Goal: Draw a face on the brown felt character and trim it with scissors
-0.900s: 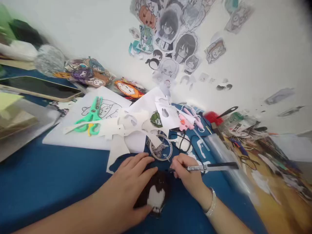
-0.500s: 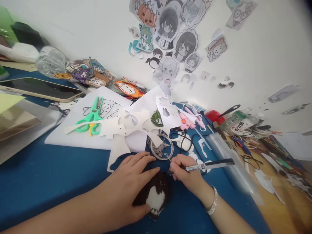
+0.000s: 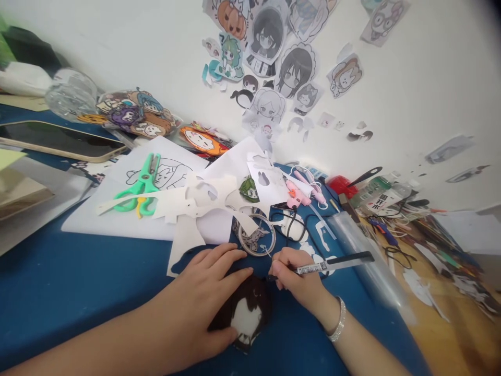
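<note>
A small paper cutout (image 3: 246,316), dark brown with a white middle, lies on the blue tabletop. Across its left side rests my left hand (image 3: 207,292), fingers spread and thumb on the lower edge; part of the cutout is hidden beneath it. My right hand (image 3: 295,277) grips a black pen (image 3: 336,262), its tip end close to the cutout's upper right edge. Whether the tip touches the paper I cannot tell. Just beyond the hands lies a roll of tape (image 3: 256,253). Cut white paper scraps (image 3: 183,201) partly cover green scissors (image 3: 143,183).
A phone (image 3: 62,141) and stacked papers (image 3: 35,196) lie on the left. A pink glue gun (image 3: 295,193) with a black cord, a white mouse (image 3: 293,227) and a clear plastic roll (image 3: 370,263) are on the right. Paper drawings (image 3: 295,70) hang on the wall.
The camera view has shifted slightly, so everything sits a little further left in the picture. Both hands keep nearly the same place by the cutout, with the pen still held.
</note>
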`<state>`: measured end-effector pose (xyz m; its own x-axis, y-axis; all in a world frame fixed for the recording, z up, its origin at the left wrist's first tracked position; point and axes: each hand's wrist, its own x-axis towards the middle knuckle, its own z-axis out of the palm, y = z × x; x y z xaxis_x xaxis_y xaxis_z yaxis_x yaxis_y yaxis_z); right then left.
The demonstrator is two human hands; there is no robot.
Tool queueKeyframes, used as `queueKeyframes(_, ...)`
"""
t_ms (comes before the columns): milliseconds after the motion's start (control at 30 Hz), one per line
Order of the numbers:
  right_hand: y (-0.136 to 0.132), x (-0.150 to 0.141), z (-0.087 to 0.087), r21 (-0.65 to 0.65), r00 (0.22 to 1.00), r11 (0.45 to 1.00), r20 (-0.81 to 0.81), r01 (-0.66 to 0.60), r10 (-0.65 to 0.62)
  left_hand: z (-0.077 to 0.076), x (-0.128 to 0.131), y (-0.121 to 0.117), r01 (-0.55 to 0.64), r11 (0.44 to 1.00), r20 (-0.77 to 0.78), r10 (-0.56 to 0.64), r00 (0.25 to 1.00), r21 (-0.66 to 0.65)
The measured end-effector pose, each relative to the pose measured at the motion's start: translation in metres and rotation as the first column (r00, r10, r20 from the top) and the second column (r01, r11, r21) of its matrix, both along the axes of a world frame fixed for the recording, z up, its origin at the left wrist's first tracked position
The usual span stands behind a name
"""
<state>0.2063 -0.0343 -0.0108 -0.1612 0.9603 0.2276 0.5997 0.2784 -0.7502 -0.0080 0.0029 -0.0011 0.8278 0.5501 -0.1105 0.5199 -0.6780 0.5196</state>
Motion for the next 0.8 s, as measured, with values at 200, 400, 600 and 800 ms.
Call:
queueKeyframes(200,-0.0016,0.0014,0.0001,0.019,1.000,1.000,0.011,0.001,-0.001,0.0030,0.0001,0.0006,0.012,1.000,-0.035,-0.012,0.999,-0.026)
queueKeyframes(400,-0.0014,0.0015,0.0000,0.011,1.000,1.000,0.003,-0.007,0.007,0.0021,-0.0003,0.0010,0.000,1.000,-0.036,0.000,0.999,-0.021)
queueKeyframes(600,-0.0024,0.0020,0.0009,-0.007,0.999,1.000,-0.032,-0.021,0.021,-0.0002,-0.0008,0.0004,0.014,1.000,-0.002,-0.014,1.000,-0.001)
queueKeyframes(800,-0.0038,0.0024,0.0018,-0.023,0.999,0.999,-0.004,-0.039,0.039,-0.0006,-0.0021,0.0017,0.016,1.000,0.025,-0.017,1.000,0.024)
